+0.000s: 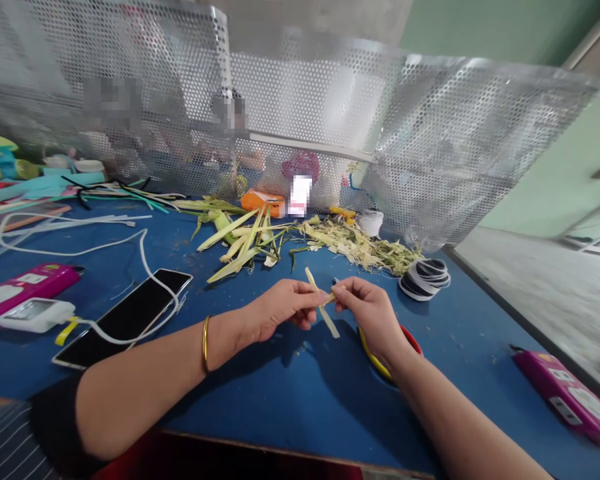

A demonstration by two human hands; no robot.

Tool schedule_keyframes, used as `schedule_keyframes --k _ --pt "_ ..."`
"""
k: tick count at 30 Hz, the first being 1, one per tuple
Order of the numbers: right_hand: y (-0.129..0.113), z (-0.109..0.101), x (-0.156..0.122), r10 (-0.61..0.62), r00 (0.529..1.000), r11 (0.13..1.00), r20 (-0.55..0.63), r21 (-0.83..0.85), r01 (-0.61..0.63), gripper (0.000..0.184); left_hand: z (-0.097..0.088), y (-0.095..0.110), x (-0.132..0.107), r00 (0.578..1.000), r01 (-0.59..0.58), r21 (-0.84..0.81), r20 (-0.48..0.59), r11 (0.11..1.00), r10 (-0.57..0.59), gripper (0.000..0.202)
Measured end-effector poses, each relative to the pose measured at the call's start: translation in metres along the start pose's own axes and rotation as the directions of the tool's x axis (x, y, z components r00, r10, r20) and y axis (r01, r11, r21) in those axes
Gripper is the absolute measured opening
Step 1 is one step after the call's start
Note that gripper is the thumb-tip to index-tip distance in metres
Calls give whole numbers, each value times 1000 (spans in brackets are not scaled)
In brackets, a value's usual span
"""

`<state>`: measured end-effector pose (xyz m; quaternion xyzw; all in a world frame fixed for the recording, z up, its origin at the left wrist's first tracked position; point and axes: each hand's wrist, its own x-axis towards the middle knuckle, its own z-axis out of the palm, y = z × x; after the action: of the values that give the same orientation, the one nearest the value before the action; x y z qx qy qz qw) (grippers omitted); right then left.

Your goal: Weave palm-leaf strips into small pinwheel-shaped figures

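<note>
Both hands mid-table (290, 393), left hand (280, 310) and right hand (373, 313) meeting on a leaf strip (322, 307). Leaf pile (245, 243) just beyond, shreds (365, 247) right of it, tape rolls (425, 279) further right. Phone (125, 319) near left. Mesh screen (380, 133) along far edge.

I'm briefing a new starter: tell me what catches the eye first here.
At the centre, the left hand and right hand pinch a pale leaf strip between them above the blue table. Just behind lie a heap of green-yellow leaf strips and a pile of shredded scraps. A perforated metal screen walls off the far edge.
</note>
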<state>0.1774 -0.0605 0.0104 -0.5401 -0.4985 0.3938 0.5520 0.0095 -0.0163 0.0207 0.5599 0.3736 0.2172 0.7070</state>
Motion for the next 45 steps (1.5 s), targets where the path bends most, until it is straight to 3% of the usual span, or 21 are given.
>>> schedule_keyframes --k 4,11,18,21,23,28,31,35,38,42,45 --pt "4 1 -1 -44 999 998 -2 -55 44 23 4 1 -1 993 -86 73 -72 994 91 28" --pt "9 1 -3 -137 989 976 -46 -178 127 21 0 4 -2 995 -77 138 74 987 68 25" --pt "-2 0 -2 -277 952 895 130 -326 305 11 5 -4 -3 993 -61 210 115 976 37 18" --pt "-3 5 -5 -214 962 920 172 -295 258 11 8 -6 -4 994 -56 237 103 970 32 26" --pt "-2 7 -6 -180 975 938 128 -277 209 15 9 -6 -4 996 -47 230 79 972 29 28" --pt "0 9 -8 -250 967 930 -50 -290 226 18 9 -5 -5 989 -99 261 133 960 65 29" --pt "1 9 -7 -264 963 927 -52 -290 238 20 10 -5 -6 986 -115 293 149 949 73 32" --pt "2 2 -1 -182 982 966 -55 -194 168 22 9 -3 -6 993 -89 176 88 980 75 30" --pt "-2 -4 2 -91 987 993 -129 -83 81 39 7 0 -5 995 -98 107 32 989 95 40" --pt "-5 -4 0 64 998 998 18 -10 -64 39 4 0 -2 996 -92 65 9 994 92 43" --pt "-4 -1 -3 48 995 999 86 6 -49 35 4 -1 -2 997 -77 78 24 994 76 35"
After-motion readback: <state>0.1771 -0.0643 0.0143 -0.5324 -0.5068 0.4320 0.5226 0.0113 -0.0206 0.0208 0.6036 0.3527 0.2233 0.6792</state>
